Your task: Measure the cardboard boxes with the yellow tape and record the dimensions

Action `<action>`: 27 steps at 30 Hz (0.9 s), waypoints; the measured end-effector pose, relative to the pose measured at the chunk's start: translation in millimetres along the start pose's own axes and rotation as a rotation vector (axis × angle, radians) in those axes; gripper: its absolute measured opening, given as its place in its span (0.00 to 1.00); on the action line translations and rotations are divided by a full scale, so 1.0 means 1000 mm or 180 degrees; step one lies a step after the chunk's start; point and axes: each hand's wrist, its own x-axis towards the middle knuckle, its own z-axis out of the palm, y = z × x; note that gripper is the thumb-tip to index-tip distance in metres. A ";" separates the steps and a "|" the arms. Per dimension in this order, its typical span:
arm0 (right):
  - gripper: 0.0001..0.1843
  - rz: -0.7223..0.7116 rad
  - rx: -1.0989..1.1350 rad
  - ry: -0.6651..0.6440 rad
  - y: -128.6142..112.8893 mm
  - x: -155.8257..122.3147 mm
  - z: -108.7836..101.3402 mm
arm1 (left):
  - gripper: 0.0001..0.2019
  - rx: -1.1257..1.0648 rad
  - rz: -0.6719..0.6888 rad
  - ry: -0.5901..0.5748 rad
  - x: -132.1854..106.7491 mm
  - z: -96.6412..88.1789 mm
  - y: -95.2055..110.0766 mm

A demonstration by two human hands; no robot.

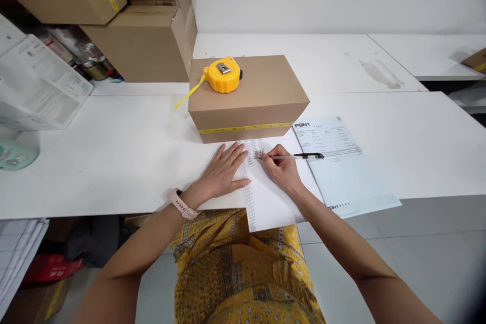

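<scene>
My right hand [283, 168] grips a pen [276, 157] with a clear barrel and a black cap on its back end. The pen's tip rests at a sheet of white paper [273, 202] that bears columns of small handwriting at its left and top. Flat on the table and the sheet's left edge lies my left hand [224, 171], fingers spread. Just beyond both hands sits a closed cardboard box [254, 81] with yellow tape along its front. On top of it is a yellow tape measure [223, 75], with a short piece of strap or blade hanging left.
A printed sheet marked PONY [341, 162] lies right of the paper, overhanging the table's [125, 162] front edge. Cardboard boxes [140, 43] are stacked at the back left. A white printed carton [41, 81] and a greenish container [18, 154] stand at the far left.
</scene>
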 end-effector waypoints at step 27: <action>0.20 -0.0206 -0.0145 -0.0122 0.004 -0.001 0.002 | 0.39 0.0177 -0.0023 -0.0012 -0.001 0.001 0.001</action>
